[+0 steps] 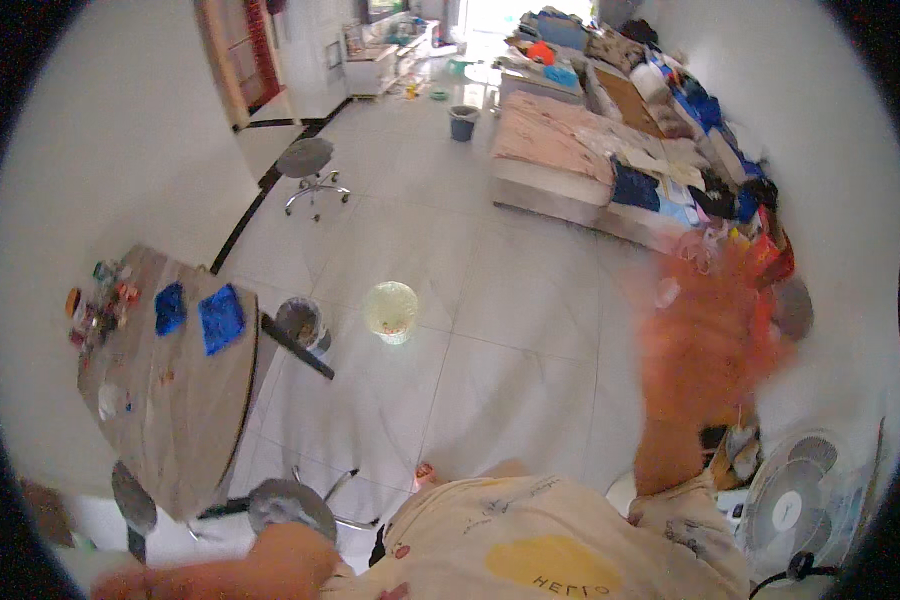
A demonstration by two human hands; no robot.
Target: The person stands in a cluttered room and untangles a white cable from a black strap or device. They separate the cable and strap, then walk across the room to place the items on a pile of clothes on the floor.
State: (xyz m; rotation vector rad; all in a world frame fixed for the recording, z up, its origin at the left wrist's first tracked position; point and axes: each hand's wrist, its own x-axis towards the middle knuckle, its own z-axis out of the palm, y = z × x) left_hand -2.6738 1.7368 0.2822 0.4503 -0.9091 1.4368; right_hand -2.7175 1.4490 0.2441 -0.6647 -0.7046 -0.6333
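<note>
My right hand [705, 320] is raised at the right, smeared by motion, in front of the sofa's near end and a heap of red and dark things. Whether it holds anything does not show through the blur. Low at the left, my left arm reaches out past my body, and my left hand [130, 582] is blurred near the lower rim. Its fingers cannot be made out. Nearest to it are a grey round stool [290, 508] and the wood-grain table [200, 430]. Two blue crumpled pieces [222, 318] lie on that table beside a cluster of small jars and bottles [100, 310].
A pale translucent basket [391, 310] and a lined waste bin [300, 320] stand on the tiled floor. Beyond are a wheeled stool [305, 157], a grey bin [462, 124] and a long sofa [545, 195] piled with clothes. A white fan [792, 510] stands close at the right.
</note>
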